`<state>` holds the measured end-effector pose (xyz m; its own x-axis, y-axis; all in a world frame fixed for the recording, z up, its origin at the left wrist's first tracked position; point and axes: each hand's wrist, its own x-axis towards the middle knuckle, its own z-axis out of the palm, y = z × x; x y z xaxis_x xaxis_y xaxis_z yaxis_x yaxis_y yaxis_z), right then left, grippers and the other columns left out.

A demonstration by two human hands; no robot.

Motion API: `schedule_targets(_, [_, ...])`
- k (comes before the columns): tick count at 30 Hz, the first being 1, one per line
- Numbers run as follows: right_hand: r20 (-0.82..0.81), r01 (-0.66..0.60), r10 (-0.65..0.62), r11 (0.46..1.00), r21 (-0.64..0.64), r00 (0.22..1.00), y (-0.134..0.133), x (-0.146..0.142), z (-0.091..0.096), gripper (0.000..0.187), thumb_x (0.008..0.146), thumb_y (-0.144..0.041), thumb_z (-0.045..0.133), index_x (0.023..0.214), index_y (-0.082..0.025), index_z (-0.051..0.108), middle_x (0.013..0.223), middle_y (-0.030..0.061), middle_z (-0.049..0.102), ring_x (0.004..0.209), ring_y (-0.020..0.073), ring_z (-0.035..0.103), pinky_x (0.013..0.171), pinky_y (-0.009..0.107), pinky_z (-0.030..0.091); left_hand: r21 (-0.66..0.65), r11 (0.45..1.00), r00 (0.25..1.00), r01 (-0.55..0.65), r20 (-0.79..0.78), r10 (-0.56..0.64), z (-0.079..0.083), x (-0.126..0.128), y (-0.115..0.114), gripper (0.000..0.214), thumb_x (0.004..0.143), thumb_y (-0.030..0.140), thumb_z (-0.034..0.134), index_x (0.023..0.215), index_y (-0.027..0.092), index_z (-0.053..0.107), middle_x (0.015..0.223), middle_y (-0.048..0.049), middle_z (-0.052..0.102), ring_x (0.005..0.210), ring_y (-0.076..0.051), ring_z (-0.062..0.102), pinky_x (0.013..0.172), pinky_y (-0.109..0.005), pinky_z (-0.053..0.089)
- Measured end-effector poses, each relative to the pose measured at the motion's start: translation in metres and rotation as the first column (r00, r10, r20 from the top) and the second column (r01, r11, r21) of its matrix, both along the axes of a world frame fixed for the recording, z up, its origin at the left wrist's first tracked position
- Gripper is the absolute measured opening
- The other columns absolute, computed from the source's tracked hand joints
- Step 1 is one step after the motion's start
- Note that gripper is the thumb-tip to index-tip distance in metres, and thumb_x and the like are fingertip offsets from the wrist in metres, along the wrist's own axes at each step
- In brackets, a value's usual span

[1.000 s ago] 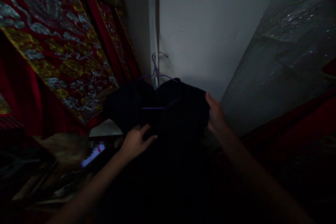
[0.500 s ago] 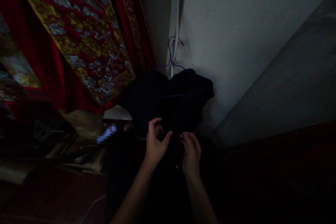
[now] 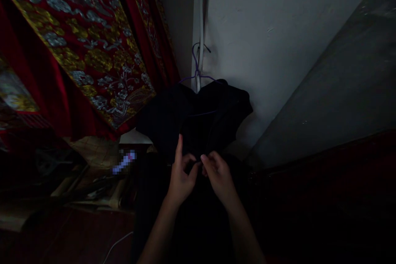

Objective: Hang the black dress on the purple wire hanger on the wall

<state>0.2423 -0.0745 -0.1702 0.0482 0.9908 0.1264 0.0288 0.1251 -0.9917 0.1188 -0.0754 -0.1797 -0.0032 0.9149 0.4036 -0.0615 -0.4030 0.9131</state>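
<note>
A dark short-sleeved shirt (image 3: 163, 111) hangs on a purple wire hanger (image 3: 197, 75), its neck opening facing me. At the lower end of that opening my left hand (image 3: 182, 175) pinches the cloth between thumb and bent fingers, its index finger pointing up. Close beside it, my right hand (image 3: 219, 175) is closed on the shirt front, thumb on top and fingers curled. The fingertips of both hands nearly meet. In this dim light the exact bit of cloth between them is hard to make out.
Red cloth (image 3: 102, 49) with gold and silver embroidery hangs at the left. A pale wall (image 3: 262, 49) stands behind the shirt. Rolled material (image 3: 93, 192) and a pixelated bluish item (image 3: 124, 162) lie lower left, near a thin white cable (image 3: 116, 243) on the floor.
My right hand has moved left, close to the left one, and its fingers have closed. The left index finger has straightened upward. The view has shifted slightly.
</note>
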Motion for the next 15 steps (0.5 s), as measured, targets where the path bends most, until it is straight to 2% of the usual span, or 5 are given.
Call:
schedule_targets(5, [-0.026, -0.049, 0.05, 0.998, 0.042, 0.998, 0.0, 0.001, 0.006, 0.035, 0.093, -0.049, 0.055, 0.071, -0.021, 0.052, 0.057, -0.0045, 0.048, 0.054, 0.0116, 0.045, 0.053, 0.025, 0.036, -0.012, 0.997, 0.997, -0.074, 0.0, 0.074, -0.001, -0.002, -0.001, 0.094, 0.09, 0.017, 0.063, 0.161, 0.034, 0.004, 0.08, 0.0057, 0.06, 0.072, -0.011, 0.06, 0.075, -0.026, 0.053])
schedule_targets(8, [-0.12, -0.057, 0.06, 0.998, 0.031, 0.991, -0.002, 0.003, 0.013, 0.033, 0.089, -0.042, 0.056, 0.065, -0.02, 0.054, 0.055, -0.0033, 0.049, 0.053, 0.0114, 0.046, 0.053, 0.025, 0.035, -0.011, 0.993, 0.993, -0.118, -0.004, 0.117, 0.0, 0.0, -0.004, 0.092, 0.089, 0.018, 0.063, 0.161, 0.032, 0.006, 0.08, 0.0047, 0.059, 0.073, -0.012, 0.061, 0.075, -0.026, 0.053])
schedule_targets(11, [-0.248, -0.055, 0.043, 0.998, -0.041, 0.968, -0.004, 0.002, 0.015, 0.026, 0.079, -0.037, 0.059, 0.06, -0.019, 0.059, 0.05, -0.0033, 0.049, 0.046, 0.0102, 0.043, 0.048, 0.025, 0.03, -0.019, 0.991, 0.991, -0.131, 0.018, 0.131, -0.003, 0.005, -0.003, 0.087, 0.09, 0.017, 0.06, 0.16, 0.03, 0.01, 0.079, 0.0042, 0.057, 0.072, -0.012, 0.06, 0.073, -0.026, 0.052])
schedule_targets(15, [-0.365, -0.05, -0.015, 0.984, -0.17, 0.931, 0.002, -0.005, 0.011, 0.024, 0.07, -0.037, 0.064, 0.059, -0.016, 0.065, 0.043, -0.0033, 0.047, 0.039, 0.0076, 0.037, 0.043, 0.024, 0.02, -0.045, 0.985, 0.985, -0.169, 0.016, 0.169, -0.016, 0.011, 0.004, 0.072, 0.09, 0.019, 0.058, 0.154, 0.026, 0.026, 0.079, 0.0033, 0.052, 0.073, -0.013, 0.058, 0.074, -0.027, 0.051])
